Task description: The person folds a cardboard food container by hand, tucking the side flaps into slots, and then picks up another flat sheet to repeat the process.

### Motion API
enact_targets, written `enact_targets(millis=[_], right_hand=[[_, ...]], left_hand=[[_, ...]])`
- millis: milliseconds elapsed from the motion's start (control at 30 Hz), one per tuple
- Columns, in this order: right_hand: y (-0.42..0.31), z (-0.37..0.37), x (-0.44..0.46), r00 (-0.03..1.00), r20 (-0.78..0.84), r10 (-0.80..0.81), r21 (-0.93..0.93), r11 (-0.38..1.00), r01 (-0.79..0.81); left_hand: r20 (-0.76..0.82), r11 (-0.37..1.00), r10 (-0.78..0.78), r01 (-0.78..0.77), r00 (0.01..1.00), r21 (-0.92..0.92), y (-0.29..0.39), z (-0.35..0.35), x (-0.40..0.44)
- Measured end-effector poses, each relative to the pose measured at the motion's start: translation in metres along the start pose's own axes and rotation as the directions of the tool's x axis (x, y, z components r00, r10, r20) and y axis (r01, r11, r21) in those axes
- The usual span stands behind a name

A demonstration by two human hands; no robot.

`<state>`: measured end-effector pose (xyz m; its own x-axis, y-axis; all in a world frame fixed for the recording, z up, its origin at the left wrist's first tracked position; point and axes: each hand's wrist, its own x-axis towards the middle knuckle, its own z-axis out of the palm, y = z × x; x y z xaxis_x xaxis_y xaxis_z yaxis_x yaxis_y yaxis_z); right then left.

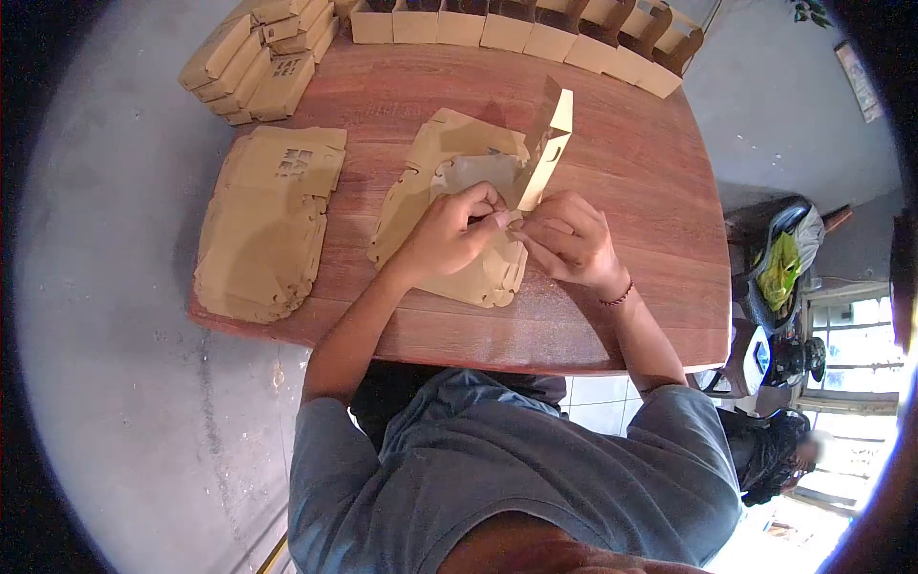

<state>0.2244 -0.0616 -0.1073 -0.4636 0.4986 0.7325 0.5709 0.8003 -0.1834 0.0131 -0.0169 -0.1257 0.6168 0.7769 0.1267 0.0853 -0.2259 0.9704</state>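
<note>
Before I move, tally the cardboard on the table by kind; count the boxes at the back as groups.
Flat cardboard piles: 2
Part-folded cardboard piece: 1
Heap of closed boxes: 1
Row of open boxes: 1
Total: 5

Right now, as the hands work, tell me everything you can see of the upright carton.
The carton is tan and looks like thin cardboard. A narrow, brightly lit panel rises from its near end, with a short slot cut into it; a shaded panel shows to its left. It is partly folded and not closed. It stands over the middle flat cartons; the hands hide whether it rests on them. The left hand and right hand have their fingers at its near end.
</note>
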Motion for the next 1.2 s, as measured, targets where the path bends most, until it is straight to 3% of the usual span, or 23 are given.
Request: enact_targets(millis=[433,633,700,833,933,1000,1033,1100,1133,1200], right_hand=[[0.008,0.004,-0.010,0.994,0.055,0.092,0.022,0.995,-0.093],[0.017,0.007,-0.014,0.995,0.072,0.073,0.154,0.985,-0.083],[0.013,0.009,-0.015,0.969,0.066,0.238,0.196,0.949,-0.247],[0.017,0.013,-0.020,0.978,0.007,0.208,0.220,0.954,-0.205],[0.013,0.014,-0.020,0.963,0.021,0.268,0.234,0.935,-0.265],[0.010,0.016,-0.022,0.902,0.033,0.430,0.317,0.852,-0.417],[0.009,0.015,-0.022,0.903,0.033,0.429,0.317,0.852,-0.417],[0.008,0.011,-0.020,0.799,0.189,0.571,0.330,0.730,-0.599],[0.008,0.010,-0.018,0.799,0.187,0.571,0.331,0.730,-0.598],[0.011,0.007,-0.016,0.651,0.376,0.659,0.470,0.470,-0.747]], left_hand=[[-0.018,1.000,0.020,-0.020,1.000,0.015,-0.007,0.001,0.002],[0.032,0.999,0.053,-0.053,0.998,0.007,0.000,-0.001,0.001],[0.056,0.999,-0.026,0.025,0.998,0.019,0.005,-0.002,0.001],[0.041,0.999,0.049,-0.050,0.998,0.018,0.001,-0.002,0.001],[0.047,0.995,0.098,-0.098,0.994,0.004,0.001,-0.001,0.001],[0.042,0.995,0.090,-0.092,0.995,0.036,-0.003,0.000,0.001],[0.042,0.995,0.090,-0.092,0.995,0.036,-0.005,0.000,0.001],[0.080,0.997,0.059,-0.064,0.995,0.054,-0.008,0.000,0.002],[0.080,0.996,0.060,-0.064,0.995,0.055,-0.008,0.001,0.002],[0.075,0.995,0.102,-0.102,0.992,-0.004,-0.006,0.004,0.001]])
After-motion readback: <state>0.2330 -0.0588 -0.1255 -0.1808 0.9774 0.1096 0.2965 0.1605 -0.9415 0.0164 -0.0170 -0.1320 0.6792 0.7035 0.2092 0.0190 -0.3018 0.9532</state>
